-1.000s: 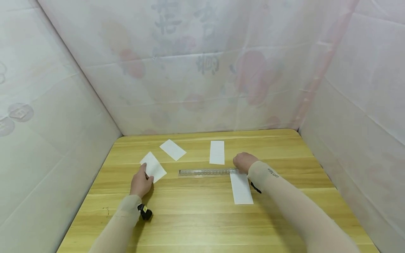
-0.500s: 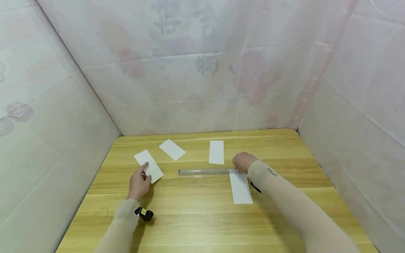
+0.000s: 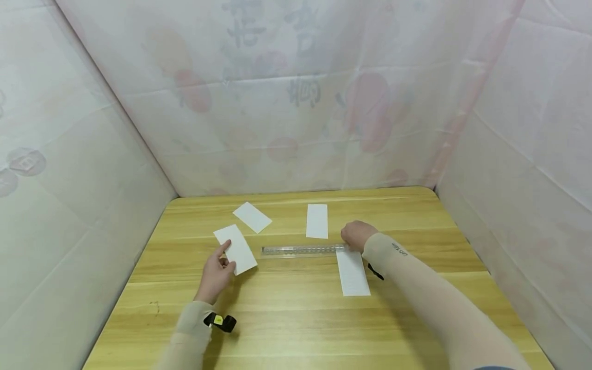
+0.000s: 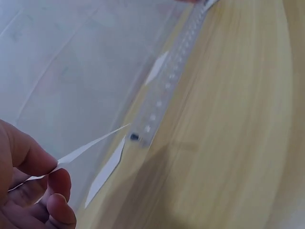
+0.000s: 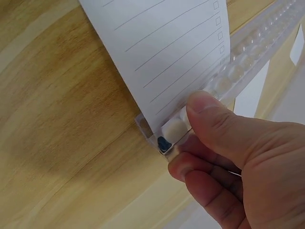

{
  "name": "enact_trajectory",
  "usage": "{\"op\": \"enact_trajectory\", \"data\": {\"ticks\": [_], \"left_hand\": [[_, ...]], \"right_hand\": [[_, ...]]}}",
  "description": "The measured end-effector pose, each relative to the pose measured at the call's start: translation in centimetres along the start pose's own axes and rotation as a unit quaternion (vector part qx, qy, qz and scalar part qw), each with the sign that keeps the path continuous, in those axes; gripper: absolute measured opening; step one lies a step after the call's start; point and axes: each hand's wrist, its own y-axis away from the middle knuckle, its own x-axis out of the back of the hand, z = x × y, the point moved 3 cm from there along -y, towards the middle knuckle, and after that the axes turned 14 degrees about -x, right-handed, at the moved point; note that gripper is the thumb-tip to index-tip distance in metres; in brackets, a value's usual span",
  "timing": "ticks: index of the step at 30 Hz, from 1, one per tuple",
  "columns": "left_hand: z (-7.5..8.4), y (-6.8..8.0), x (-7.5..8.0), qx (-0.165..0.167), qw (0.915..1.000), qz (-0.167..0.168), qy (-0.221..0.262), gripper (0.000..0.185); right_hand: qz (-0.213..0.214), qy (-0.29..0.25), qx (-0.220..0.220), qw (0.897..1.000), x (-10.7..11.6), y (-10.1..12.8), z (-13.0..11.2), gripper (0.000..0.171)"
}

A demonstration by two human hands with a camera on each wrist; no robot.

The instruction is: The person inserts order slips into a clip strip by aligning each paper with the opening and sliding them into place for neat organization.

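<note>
My left hand point(image 3: 216, 275) pinches a white paper slip point(image 3: 238, 252) between thumb and fingers, raised above the table on the left. In the left wrist view that slip point(image 4: 90, 147) appears nearly edge-on, pointing at the end of a clear plastic strip point(image 4: 174, 71). The strip point(image 3: 298, 251) runs sideways across the table's middle. At its right end my right hand point(image 3: 357, 235) pinches it, thumb on top. A white slip with printed lines and small boxes point(image 5: 171, 52) has one end at the strip there, against its clear lip. Several round white shapes show inside the strip.
Two more white slips lie behind the strip, one tilted at back left point(image 3: 252, 217) and one straight point(image 3: 316, 221). Pale printed fabric walls point(image 3: 287, 118) enclose the back and sides of the wooden table point(image 3: 287, 318).
My left hand first drew its slip slightly left, then carried it right and turned it more upright, nearer the strip's left end. My right hand and the strip have stayed put.
</note>
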Motion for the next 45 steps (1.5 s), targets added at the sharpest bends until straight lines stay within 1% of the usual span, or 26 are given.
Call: {"op": "enact_trajectory", "data": {"ticks": [2, 5, 8, 11, 14, 16, 19, 23, 25, 29, 35, 38, 45], "left_hand": [[0.2, 0.4, -0.8, 0.010, 0.9995, -0.005, 0.030, 0.063], [0.3, 0.8, -1.9, 0.019, 0.9986, -0.009, 0.048, 0.062], [0.3, 1.2, -2.8, 0.022, 0.9984, -0.013, 0.050, 0.058], [0.0, 1.5, -3.3, 0.022, 0.9986, -0.016, 0.045, 0.054], [-0.3, 1.8, -3.4, 0.030, 0.9986, -0.023, 0.038, 0.053], [-0.4, 2.0, -3.5, 0.038, 0.9984, -0.027, 0.033, 0.053], [-0.6, 2.2, -3.5, 0.046, 0.9981, -0.034, 0.023, 0.054], [-0.9, 2.6, -3.7, 0.053, 0.9975, -0.040, 0.022, 0.058], [-0.9, 2.7, -3.7, 0.054, 0.9974, -0.041, 0.025, 0.061], [-1.0, 2.9, -3.7, 0.058, 0.9972, -0.040, 0.023, 0.064], [-1.0, 3.2, -4.0, 0.066, 0.9965, -0.047, 0.020, 0.064], [-1.0, 3.3, -4.2, 0.070, 0.9961, -0.049, 0.023, 0.063], [-1.4, 4.0, -4.8, 0.075, 0.9950, -0.059, 0.026, 0.061]], "right_hand": [[-0.003, 0.001, -0.004, 1.000, 0.0, 0.0, 0.1, 0.012], [-0.009, 0.006, -0.009, 1.000, -0.1, 0.1, 0.2, 0.009], [-0.009, 0.011, -0.019, 1.000, -0.2, 0.2, 0.3, 0.008], [0.003, -0.001, -0.026, 1.000, -0.3, 0.5, 0.5, 0.011], [0.018, -0.028, -0.027, 0.999, -0.4, 0.8, 0.5, 0.014], [0.026, -0.049, -0.024, 0.998, -0.3, 1.0, 0.4, 0.013], [0.028, -0.081, -0.008, 0.996, -0.3, 1.2, 0.0, 0.007], [0.031, -0.117, 0.017, 0.992, -0.5, 1.3, -0.6, 0.005], [0.036, -0.128, 0.026, 0.991, -0.6, 1.3, -0.9, 0.008], [0.039, -0.135, 0.034, 0.990, -0.5, 1.3, -1.1, 0.015], [0.024, -0.143, 0.029, 0.989, -0.6, 0.8, -1.3, 0.011], [0.017, -0.145, 0.025, 0.989, -0.8, 0.5, -1.3, 0.013], [0.023, -0.142, 0.030, 0.989, -1.3, 0.0, -1.3, 0.015]]}}
